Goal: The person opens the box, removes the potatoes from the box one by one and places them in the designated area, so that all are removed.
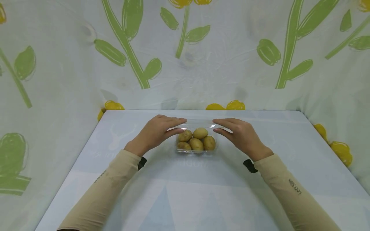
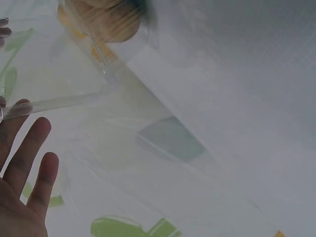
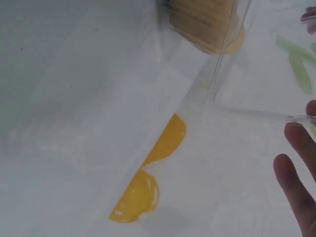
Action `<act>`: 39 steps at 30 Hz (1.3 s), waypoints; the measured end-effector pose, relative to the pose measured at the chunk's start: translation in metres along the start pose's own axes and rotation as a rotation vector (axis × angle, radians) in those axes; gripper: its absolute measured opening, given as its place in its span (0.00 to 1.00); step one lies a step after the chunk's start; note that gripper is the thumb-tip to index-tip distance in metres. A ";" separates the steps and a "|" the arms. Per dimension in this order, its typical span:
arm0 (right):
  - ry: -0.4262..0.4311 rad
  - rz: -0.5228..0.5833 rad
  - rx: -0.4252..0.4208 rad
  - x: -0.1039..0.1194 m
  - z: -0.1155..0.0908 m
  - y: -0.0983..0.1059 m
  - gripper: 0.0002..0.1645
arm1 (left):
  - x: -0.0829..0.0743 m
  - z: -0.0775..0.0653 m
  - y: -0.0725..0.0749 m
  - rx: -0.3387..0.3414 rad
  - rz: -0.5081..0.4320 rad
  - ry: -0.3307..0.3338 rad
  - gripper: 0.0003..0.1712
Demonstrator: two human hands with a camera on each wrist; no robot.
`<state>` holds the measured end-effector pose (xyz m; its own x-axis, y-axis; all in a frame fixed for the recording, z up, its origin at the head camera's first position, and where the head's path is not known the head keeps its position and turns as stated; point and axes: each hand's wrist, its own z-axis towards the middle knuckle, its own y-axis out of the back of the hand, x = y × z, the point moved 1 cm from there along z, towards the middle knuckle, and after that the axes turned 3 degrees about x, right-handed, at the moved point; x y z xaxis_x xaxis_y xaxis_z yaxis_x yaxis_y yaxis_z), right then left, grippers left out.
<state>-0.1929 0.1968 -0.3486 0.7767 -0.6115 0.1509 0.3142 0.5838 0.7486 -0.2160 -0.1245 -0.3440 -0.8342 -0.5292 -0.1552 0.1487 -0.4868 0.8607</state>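
Note:
A clear plastic box [image 1: 196, 152] full of several potatoes [image 1: 197, 144] sits at the back middle of the table, its clear lid [image 1: 199, 124] raised. My left hand [image 1: 160, 129] pinches the lid's left edge between thumb and fingers. On the opposite side, my right hand [image 1: 237, 132] has the right edge between thumb and fingers. The left wrist view shows the lid's rim [image 2: 64, 101] running to the left fingertips, the other fingers [image 2: 43, 182] spread. In the right wrist view, the rim [image 3: 252, 114] meets the right fingertips; most of that hand is out of frame.
The white table [image 1: 185, 192] has faint printed shapes, and its far edge lies just behind the box. A white curtain [image 1: 219, 70] with green leaves and yellow flowers hangs at the back and both sides.

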 end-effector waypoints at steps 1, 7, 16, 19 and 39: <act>0.001 -0.009 -0.015 -0.001 0.001 0.001 0.26 | 0.001 0.001 0.001 -0.027 0.011 -0.003 0.24; 0.020 -0.058 -0.096 -0.007 0.007 0.008 0.23 | 0.008 0.004 0.007 -0.128 0.056 0.008 0.22; 0.030 -0.163 -0.191 -0.015 0.015 0.009 0.19 | 0.017 0.013 0.007 -0.261 0.128 0.022 0.18; -0.008 -0.159 -0.186 -0.018 0.018 0.007 0.18 | 0.022 0.017 0.004 -0.281 0.144 0.041 0.17; -0.429 0.117 -0.101 -0.030 0.026 -0.018 0.22 | 0.042 0.031 -0.015 -0.214 0.164 0.249 0.26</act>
<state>-0.2359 0.1905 -0.3498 0.5206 -0.6917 0.5005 0.3055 0.6983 0.6473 -0.2699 -0.1182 -0.3486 -0.6387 -0.7527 -0.1594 0.4000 -0.5019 0.7669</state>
